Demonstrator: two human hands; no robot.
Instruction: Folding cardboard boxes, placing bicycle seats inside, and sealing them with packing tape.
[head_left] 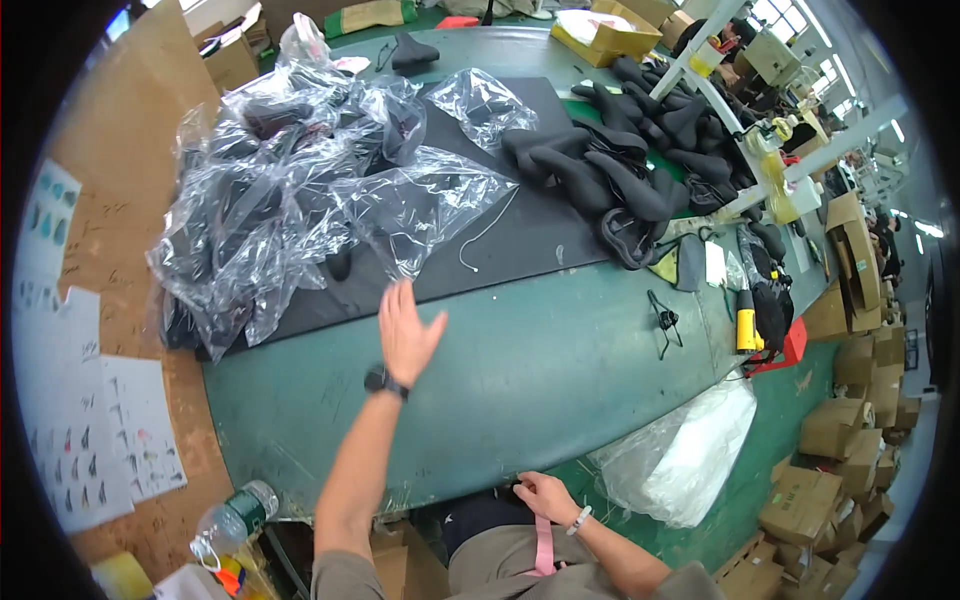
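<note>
My left hand (406, 335) reaches over the near edge of a black mat (490, 258), its fingers stretched out and thumb apart. Its fingertips meet the gathered corner of a clear plastic bag (420, 205); I see no grip on it. Left of that lies a heap of clear plastic bags (270, 190) with dark items inside, their shape mostly hidden. My right hand (548, 495) is low by my waist at the table's near edge, fingers curled; a small dark bit shows at the fingertips. Black bicycle saddles (630, 185) are piled at the right end of the mat.
The green table (520, 345) carries a wire-like black part (665, 318), a yellow-handled tool (746, 320) and a yellow box (610, 35). A brown board (130, 230) stands at the left, above a plastic bottle (235, 515). White wrapped bundle (690, 450) and cardboard boxes (805, 500) lie at the right.
</note>
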